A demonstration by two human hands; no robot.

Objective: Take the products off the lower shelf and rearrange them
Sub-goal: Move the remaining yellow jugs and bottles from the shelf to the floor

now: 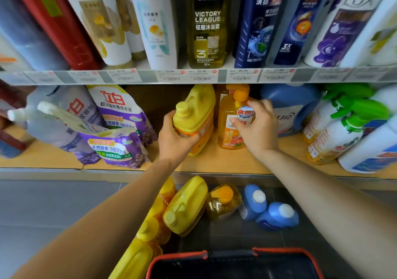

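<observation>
Red-rimmed and dark, a basket (236,254) is sitting nearest the camera, at the bottom edge. Just beyond it, products are lying on the grey floor (53,210): a row of yellow floor jugs (187,205), an amber floor bottle (223,202) and two blue floor bottles (255,201) with white caps.

Past these, both arms are reaching forward to the lower shelf (214,162). The left hand (174,137) is wrapping fingers and thumb round the shoulder of a yellow jug (195,109), just under its cap; the jug seems to be tipping slightly off upright. The right hand (257,126) is grasping an orange pump bottle (231,132), thumb lying across the front label. That bottle is standing upright, long axis vertical, just right of the jug; whether the two are touching is unclear. Each product is sitting directly in its own hand, with the jug a little nearer the shelf's front lip, so the way out is probably running straight back toward the person.

Purple pouches (120,147) are slumping to the left, and green-trigger sprayers (335,132) are crowding the right. Farthest off, shampoo bottles (207,21) are lining the upper shelf (193,77).
</observation>
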